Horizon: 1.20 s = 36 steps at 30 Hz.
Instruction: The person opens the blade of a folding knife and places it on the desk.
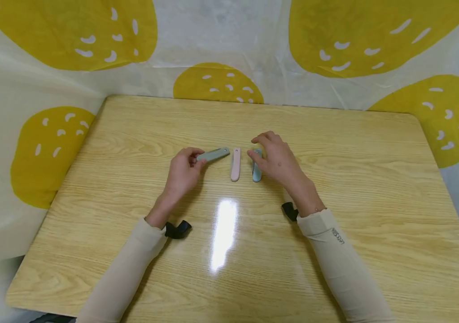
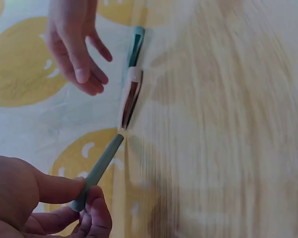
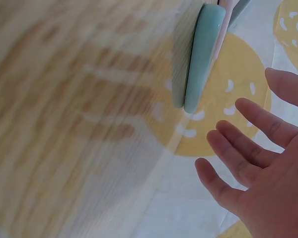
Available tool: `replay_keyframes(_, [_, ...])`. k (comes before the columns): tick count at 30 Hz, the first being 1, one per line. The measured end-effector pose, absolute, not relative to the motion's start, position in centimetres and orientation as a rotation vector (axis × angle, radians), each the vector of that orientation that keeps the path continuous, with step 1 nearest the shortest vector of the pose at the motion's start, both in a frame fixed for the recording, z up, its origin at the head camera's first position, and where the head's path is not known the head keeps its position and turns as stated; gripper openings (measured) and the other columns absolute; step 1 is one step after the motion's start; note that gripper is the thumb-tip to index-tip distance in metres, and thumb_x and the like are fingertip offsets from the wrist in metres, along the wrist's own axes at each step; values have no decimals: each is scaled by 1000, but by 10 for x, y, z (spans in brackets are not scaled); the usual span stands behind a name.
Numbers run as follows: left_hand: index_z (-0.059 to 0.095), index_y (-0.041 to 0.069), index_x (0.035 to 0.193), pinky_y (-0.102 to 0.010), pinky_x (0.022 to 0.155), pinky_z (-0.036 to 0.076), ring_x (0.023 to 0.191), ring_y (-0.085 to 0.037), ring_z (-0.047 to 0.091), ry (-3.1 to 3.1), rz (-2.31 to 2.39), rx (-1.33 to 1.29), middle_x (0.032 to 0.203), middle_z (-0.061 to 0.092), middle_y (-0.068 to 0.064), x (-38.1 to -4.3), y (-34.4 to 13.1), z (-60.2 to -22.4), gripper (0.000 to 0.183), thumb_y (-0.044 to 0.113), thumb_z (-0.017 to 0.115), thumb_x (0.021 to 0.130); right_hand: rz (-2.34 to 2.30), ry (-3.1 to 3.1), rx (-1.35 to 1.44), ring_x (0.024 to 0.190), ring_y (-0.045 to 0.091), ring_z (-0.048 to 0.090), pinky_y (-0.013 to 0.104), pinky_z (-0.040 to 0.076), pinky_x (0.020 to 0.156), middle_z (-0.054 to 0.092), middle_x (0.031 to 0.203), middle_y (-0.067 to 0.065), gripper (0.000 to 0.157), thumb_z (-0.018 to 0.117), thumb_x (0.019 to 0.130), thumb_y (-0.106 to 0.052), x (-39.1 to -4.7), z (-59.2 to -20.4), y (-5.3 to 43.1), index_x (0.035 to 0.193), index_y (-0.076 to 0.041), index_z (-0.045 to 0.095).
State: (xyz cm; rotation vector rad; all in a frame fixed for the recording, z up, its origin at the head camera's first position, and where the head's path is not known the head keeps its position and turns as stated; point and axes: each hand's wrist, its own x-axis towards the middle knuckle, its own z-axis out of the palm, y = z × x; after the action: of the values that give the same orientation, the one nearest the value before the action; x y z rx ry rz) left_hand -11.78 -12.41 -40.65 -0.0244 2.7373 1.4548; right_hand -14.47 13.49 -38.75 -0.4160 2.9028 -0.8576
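Note:
My left hand [image 1: 184, 170] pinches a sage-green folding knife [image 1: 215, 154] by one end, between thumb and fingers. The knife is folded, and its free end, with a small hole, points right toward a pink folding knife [image 1: 235, 165]. That pink one lies on the table, lengthwise away from me, with a dark slot along its side in the left wrist view. Right of it is a light-blue folding knife [image 1: 257, 172], partly covered by my right hand [image 1: 276, 158] in the head view. In the right wrist view the right hand's fingers [image 3: 253, 153] are spread, apart from the blue knife and holding nothing.
The wood-grain table [image 1: 334, 269] has a bright light reflection in front of the knives. A white sheet with yellow patterns [image 1: 217, 83] hangs behind the back edge and at the sides. Black wrist mounts [image 1: 178, 229] sit at both sleeve cuffs.

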Motion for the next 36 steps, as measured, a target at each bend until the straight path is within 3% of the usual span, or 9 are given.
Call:
replay_keyframes(8, [68,0,124,-18,64,42,85,-18,55,2658,1567,-90,101,65,-13,-120,-127,-406,24,8,64,102,-884,2897,-440,138,39,51,62,42,114,56,145,18,43,65,104,-33,-145,-388,134,136,-4,64])
replay_keyframes(20, [68,-1,124,-14,68,49,89,-23,61,2478,1786,-73,104,68,-17,-119,-123,-403,23,7,64,103,-975,2813,-422,138,37,53,55,45,115,55,146,16,46,62,106,-33,-147,-392,132,140,-3,61])
replay_keyframes(29, [70,-1,124,-38,86,60,95,-29,67,2408,1857,-54,109,70,-19,-119,-117,-402,23,7,65,103,-1106,2714,-408,122,32,62,49,54,100,64,135,14,46,60,107,-34,-145,-390,125,142,-4,59])
replay_keyframes(36, [71,1,124,-40,91,61,98,-31,68,2328,1894,-46,108,69,-17,-116,-113,-399,23,8,65,103,-1145,2652,-414,109,29,66,45,56,92,71,121,12,40,58,108,-35,-143,-389,118,137,-7,63])
